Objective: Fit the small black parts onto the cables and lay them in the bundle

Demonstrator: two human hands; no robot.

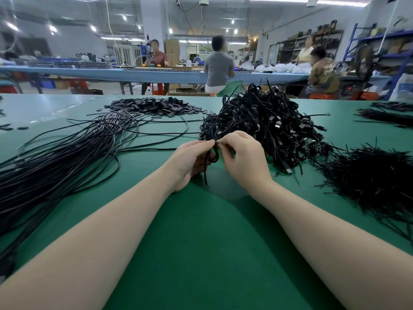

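Two bare forearms run up from the bottom corners of the frame toward its centre. No sleeve shows on either. The left hand [190,162] and right hand [243,157] are bare too, with short, plain nails, no gloves, rings, watch or wristband on either one.

Black cables [67,157] and black parts [156,106] on green table [201,242].

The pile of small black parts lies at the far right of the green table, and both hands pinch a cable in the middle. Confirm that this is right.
Not quite. The head view shows the pile of small black parts at the far left-centre of the green table, behind the long loose cables. The rest holds: the left hand and right hand both pinch a cable in the middle.
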